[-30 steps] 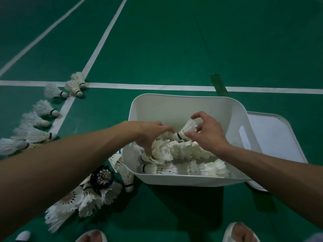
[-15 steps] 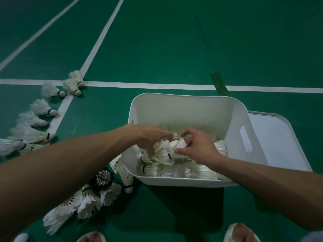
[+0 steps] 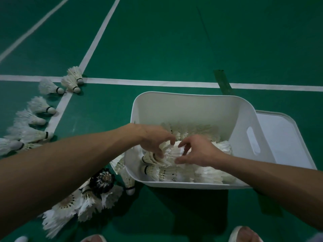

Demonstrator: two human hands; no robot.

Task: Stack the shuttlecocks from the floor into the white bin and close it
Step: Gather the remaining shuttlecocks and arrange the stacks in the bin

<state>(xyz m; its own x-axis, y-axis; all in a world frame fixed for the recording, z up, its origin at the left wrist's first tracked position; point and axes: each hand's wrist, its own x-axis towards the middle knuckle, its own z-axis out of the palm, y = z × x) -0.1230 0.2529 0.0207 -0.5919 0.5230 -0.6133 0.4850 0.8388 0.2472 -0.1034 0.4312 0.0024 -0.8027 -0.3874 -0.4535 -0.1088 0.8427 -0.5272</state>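
The white bin [image 3: 192, 102] stands on the green court floor with several white shuttlecocks lying in rows inside. Both hands are down in it. My left hand [image 3: 153, 138] curls its fingers over the end of a stacked row of shuttlecocks [image 3: 153, 158] by the bin's left wall. My right hand [image 3: 199, 151] pinches a shuttlecock [image 3: 174, 151] between thumb and fingers, its end against that row. More shuttlecocks [image 3: 40, 105] lie in a line on the floor at the left, and a pile [image 3: 82, 203] lies by the bin's near left corner.
The bin's flat white lid [image 3: 283, 137] lies on the floor against its right side. A black shuttlecock [image 3: 102, 180] sits on the near pile. White court lines cross behind the bin. My feet [image 3: 244, 234] show at the bottom edge.
My right hand has come down and left with its shuttlecock, from above the pile to the row my left hand holds. The left hand stayed nearly in place.
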